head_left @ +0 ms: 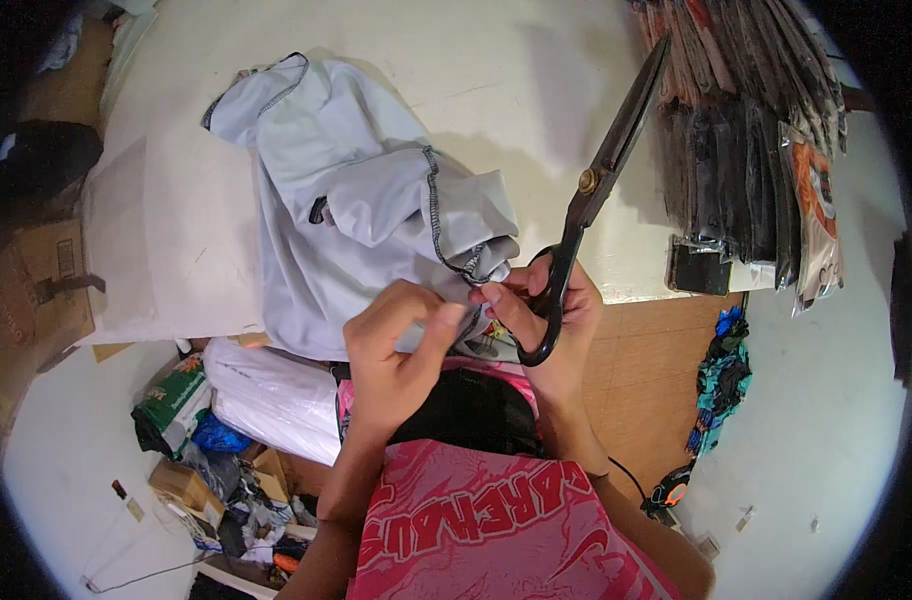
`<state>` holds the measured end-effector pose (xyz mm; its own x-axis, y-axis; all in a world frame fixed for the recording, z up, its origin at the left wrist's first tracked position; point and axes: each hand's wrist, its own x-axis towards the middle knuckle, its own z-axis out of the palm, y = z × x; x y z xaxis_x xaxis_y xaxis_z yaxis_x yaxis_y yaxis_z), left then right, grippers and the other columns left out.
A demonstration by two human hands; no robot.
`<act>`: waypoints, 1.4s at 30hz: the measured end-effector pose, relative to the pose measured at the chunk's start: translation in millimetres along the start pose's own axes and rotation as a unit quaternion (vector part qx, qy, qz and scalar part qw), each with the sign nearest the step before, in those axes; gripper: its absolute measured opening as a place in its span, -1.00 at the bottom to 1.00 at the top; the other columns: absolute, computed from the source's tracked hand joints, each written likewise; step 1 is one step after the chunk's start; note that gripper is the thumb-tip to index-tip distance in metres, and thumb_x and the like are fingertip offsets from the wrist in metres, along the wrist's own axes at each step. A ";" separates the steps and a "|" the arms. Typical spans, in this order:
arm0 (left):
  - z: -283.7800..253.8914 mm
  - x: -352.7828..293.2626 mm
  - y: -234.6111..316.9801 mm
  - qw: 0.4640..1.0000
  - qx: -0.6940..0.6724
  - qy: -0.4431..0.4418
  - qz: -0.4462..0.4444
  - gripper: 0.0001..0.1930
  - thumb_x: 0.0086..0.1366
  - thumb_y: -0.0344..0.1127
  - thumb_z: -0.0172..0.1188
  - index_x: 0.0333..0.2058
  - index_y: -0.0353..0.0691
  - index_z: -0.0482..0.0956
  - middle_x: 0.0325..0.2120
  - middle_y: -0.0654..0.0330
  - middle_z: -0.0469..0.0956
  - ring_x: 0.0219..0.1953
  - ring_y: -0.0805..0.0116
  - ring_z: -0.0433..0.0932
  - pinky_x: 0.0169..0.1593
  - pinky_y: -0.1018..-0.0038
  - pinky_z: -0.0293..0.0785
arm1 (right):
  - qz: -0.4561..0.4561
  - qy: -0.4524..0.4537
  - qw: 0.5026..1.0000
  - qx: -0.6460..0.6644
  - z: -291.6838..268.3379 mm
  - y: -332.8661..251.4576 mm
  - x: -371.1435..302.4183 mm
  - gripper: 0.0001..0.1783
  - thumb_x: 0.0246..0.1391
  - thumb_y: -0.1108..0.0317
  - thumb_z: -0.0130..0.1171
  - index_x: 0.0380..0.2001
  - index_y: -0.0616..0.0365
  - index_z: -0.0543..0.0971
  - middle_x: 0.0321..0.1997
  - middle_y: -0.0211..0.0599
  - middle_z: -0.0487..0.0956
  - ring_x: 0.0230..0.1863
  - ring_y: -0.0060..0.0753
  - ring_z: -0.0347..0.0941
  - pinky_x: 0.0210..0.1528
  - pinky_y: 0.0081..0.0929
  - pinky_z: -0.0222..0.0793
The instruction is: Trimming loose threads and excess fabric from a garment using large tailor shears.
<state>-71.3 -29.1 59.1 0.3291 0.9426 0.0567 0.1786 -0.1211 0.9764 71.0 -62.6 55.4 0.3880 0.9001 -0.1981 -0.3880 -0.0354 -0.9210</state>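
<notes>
The step in hand looks like close finishing work on one edge of a light grey garment (346,270), perhaps tidying the seam. The garment lies loosely bunched across the pale tabletop (166,250), its near end drawn to the table's edge in front of the person, and a dark-stitched edge (435,200) runs down to where the two hands meet.

The right hand (564,345) does two jobs: its fingers are through the black handle loops of the large scissors (587,181), while thumb and forefinger pinch the corner of cloth. The blades point up and away from the cloth, looking closed, so no cut is under way. The left hand (388,345) is just beside that corner, fingers bent in and thumb drawn near them; whether they grip a thread, a fold or nothing, I cannot tell from this angle.

If a snip is wanted, the next move calls for the left fingers to take the edge and hold it taut, freeing the right to swing the blades round, tips clear of the cloth body.
</notes>
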 end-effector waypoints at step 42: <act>11.7 3.2 -14.9 0.962 -0.192 0.003 -0.195 -0.83 0.28 -0.37 0.03 -0.42 -0.37 0.45 -0.60 0.33 0.41 -0.53 0.65 0.33 -0.42 0.68 0.24 | -0.029 -0.005 0.992 -0.126 -19.8 18.3 -13.2 -0.75 -0.16 0.67 0.20 -0.54 0.22 0.31 -0.46 -0.22 0.54 -0.38 -0.47 0.52 -0.35 -0.59 0.43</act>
<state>-62.1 -27.9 42.2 0.3014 0.8950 -0.3289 -0.0689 0.3645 0.9287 75.3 -83.7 34.5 0.3950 0.9078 -0.1412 -0.1431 -0.0910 -0.9855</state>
